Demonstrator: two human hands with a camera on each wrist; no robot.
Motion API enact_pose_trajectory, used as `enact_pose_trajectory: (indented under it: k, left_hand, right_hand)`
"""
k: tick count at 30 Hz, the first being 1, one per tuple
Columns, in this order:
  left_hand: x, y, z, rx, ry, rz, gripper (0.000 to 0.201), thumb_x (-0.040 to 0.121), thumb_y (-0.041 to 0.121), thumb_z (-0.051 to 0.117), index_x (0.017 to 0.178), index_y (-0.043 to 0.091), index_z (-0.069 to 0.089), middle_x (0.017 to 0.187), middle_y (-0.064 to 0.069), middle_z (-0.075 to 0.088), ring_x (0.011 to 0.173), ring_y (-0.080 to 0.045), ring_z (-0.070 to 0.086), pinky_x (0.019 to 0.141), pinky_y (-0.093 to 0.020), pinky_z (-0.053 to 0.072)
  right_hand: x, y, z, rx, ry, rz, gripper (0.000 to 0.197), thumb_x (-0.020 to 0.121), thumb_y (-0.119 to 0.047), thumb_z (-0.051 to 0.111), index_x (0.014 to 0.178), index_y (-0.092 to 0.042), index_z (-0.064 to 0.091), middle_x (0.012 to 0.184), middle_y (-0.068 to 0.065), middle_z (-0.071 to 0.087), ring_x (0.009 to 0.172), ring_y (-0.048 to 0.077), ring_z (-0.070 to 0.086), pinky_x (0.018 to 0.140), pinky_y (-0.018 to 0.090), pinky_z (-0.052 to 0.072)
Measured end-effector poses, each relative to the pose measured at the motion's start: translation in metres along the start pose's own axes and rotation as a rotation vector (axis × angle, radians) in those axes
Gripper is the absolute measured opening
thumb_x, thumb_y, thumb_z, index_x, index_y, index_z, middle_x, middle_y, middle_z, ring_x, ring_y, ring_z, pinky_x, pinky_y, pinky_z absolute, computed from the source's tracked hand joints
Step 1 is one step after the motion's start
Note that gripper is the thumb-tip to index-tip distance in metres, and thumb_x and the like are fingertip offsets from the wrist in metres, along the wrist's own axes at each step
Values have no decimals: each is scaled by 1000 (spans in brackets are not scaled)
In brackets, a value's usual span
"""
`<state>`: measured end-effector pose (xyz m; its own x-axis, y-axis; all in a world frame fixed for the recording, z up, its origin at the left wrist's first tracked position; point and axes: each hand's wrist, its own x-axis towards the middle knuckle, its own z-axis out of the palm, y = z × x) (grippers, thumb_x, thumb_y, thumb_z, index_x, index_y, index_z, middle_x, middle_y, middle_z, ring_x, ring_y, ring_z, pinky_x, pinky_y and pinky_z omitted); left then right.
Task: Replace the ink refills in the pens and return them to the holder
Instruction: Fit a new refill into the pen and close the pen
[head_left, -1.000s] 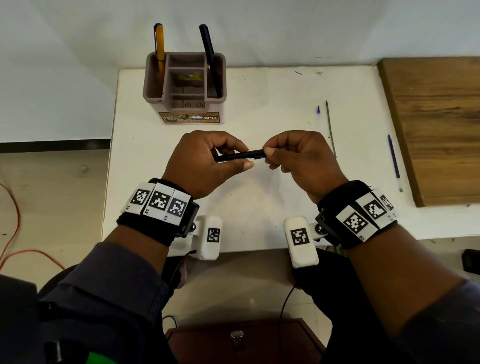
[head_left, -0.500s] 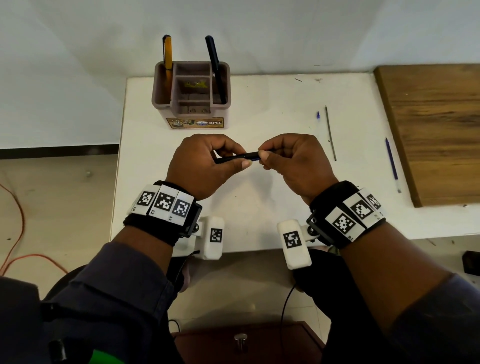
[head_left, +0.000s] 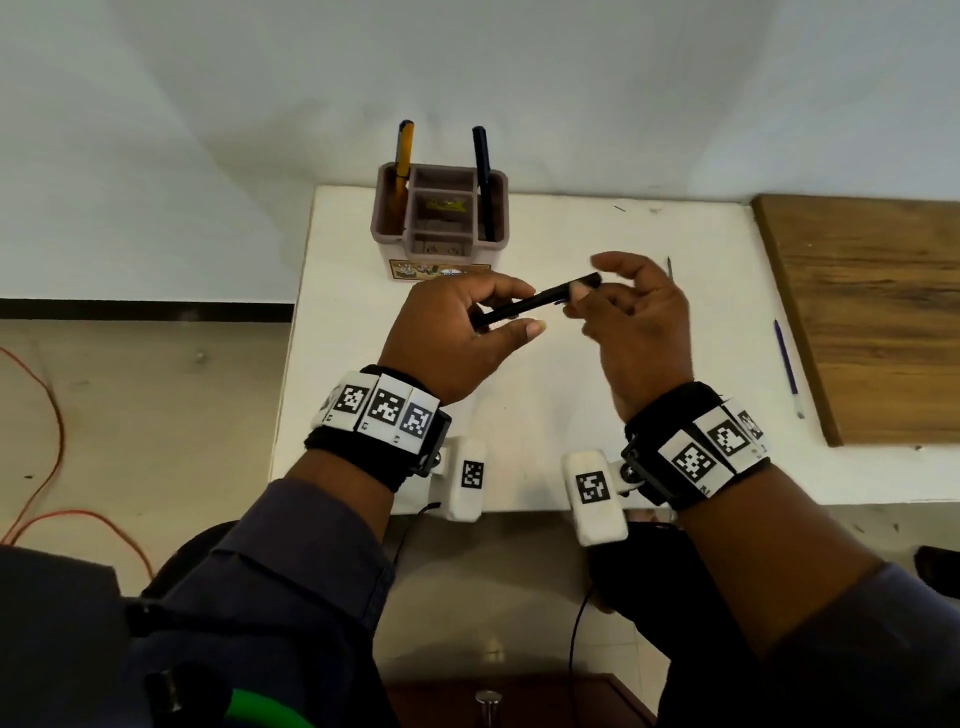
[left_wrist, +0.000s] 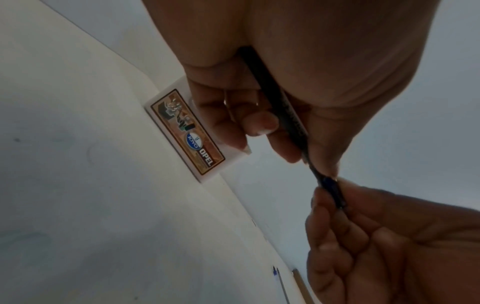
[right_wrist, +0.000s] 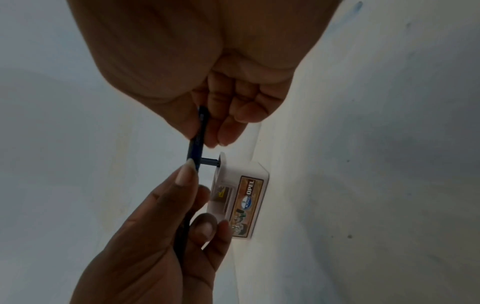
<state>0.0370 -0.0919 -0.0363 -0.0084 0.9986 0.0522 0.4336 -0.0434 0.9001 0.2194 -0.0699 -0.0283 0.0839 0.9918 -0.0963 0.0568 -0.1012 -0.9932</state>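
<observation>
A black pen (head_left: 524, 306) is held over the white table (head_left: 571, 415), tilted with its right end higher. My left hand (head_left: 498, 319) grips its left part (left_wrist: 275, 98) with curled fingers and thumb. My right hand (head_left: 576, 296) pinches the right end (right_wrist: 200, 131), index finger raised. A short blue stretch of the pen (left_wrist: 330, 182) shows between the hands. The brown pen holder (head_left: 441, 260) stands just beyond, with a yellow pen (head_left: 404, 156) in its left slot and a dark pen (head_left: 482, 171) in its right.
A thin refill (head_left: 670, 267) lies on the table behind my right hand, mostly hidden. A blue refill (head_left: 787, 369) lies beside the wooden board (head_left: 872, 312) at the right. An orange cable (head_left: 47, 441) runs over the floor at the left.
Both hands have lifted the pen towards the holder and its right end has tipped up. My right hand has slid out to the pen's end and its index finger has lifted.
</observation>
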Motion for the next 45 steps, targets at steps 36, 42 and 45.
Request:
enact_pose_trajectory:
  k: [36, 42, 45]
  left_hand:
    - [27, -35, -70, -160, 318, -165, 28, 81, 48, 76, 104, 31, 74, 65, 15, 62, 50, 0, 49, 58, -12, 41]
    - [28, -34, -71, -155, 303, -169, 29, 82, 47, 75, 105, 30, 74, 63, 15, 61, 51, 3, 51, 61, -15, 39]
    - [28, -34, -69, -138, 288, -171, 31, 82, 49, 75, 106, 30, 74, 62, 17, 60, 52, 4, 51, 60, -14, 38]
  right_hand:
    - [133, -28, 175, -737, -108, -391, 33, 86, -35, 66, 119, -34, 64, 87, -13, 75, 88, 5, 69, 87, 28, 54]
    - [134, -24, 182, -756, -122, -332, 31, 82, -39, 69, 112, -38, 61, 77, -17, 73, 82, 4, 69, 79, 29, 57]
    - [133, -23, 175, -739, -110, -346, 33, 82, -41, 71, 113, -33, 63, 73, -16, 72, 78, 1, 69, 77, 21, 52]
